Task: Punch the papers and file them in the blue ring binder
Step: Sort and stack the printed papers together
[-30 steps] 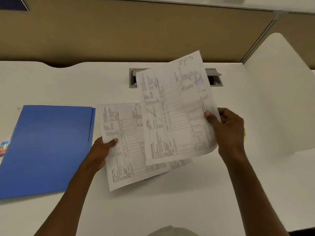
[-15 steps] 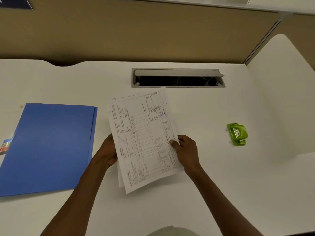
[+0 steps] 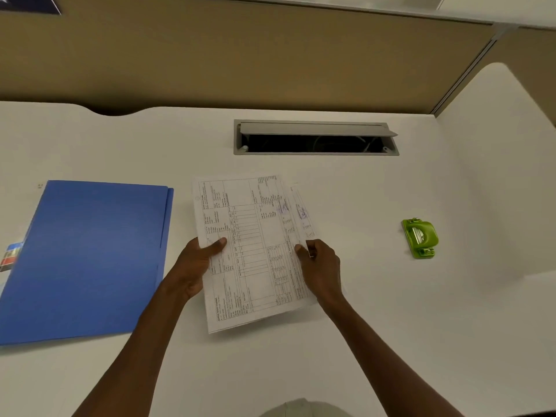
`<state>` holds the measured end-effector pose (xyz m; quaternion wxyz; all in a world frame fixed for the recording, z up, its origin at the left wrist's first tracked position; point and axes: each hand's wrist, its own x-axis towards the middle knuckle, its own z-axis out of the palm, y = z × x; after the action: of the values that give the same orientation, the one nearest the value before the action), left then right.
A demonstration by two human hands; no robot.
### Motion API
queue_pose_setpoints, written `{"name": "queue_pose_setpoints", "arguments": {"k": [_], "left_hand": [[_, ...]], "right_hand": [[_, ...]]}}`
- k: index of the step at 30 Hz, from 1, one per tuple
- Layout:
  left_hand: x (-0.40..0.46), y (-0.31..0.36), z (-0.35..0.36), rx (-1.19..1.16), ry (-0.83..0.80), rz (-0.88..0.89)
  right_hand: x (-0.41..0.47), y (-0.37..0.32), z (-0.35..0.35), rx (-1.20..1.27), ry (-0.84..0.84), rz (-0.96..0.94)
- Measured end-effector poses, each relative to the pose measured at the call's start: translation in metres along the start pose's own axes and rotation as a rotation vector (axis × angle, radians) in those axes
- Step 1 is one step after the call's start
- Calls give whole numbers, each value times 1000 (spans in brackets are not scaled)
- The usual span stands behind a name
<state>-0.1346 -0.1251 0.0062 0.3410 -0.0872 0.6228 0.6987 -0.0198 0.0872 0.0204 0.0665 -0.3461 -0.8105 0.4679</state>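
Observation:
Printed papers (image 3: 255,236) with tables lie stacked in front of me at the desk's middle, one sheet peeking out at the right edge. My left hand (image 3: 198,263) grips their left edge, thumb on top. My right hand (image 3: 319,266) pinches the right edge. The blue ring binder (image 3: 87,257) lies closed and flat to the left of the papers, apart from them. A small green hole punch (image 3: 420,237) sits on the desk to the right, well beyond my right hand.
The white desk (image 3: 376,311) has a grey cable tray (image 3: 316,137) with its lid raised at the back middle. A tan partition (image 3: 240,61) stands behind. A small coloured booklet (image 3: 10,255) pokes out at the binder's left edge.
The two sheets, held apart and raised a second ago, have been brought together into one stack lower on the desk. My right hand moved left, uncovering the green hole punch.

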Motion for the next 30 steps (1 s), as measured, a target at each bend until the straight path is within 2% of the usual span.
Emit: {"name": "queue_pose_setpoints", "arguments": {"k": [5, 9, 18, 22, 30], "left_hand": [[-4, -2, -16, 34, 56, 2], [-6, -2, -30, 61, 93, 10], [-9, -6, -45, 49, 140, 6], [-10, -10, -48, 49, 145, 4], [-6, -8, -49, 84, 155, 21]], "right_hand": [[14, 21, -5, -400, -18, -11], [17, 25, 2, -604, -33, -32], [28, 10, 5, -685, 9, 67], [31, 8, 5, -691, -32, 95], [43, 14, -13, -491, -104, 195]]}}
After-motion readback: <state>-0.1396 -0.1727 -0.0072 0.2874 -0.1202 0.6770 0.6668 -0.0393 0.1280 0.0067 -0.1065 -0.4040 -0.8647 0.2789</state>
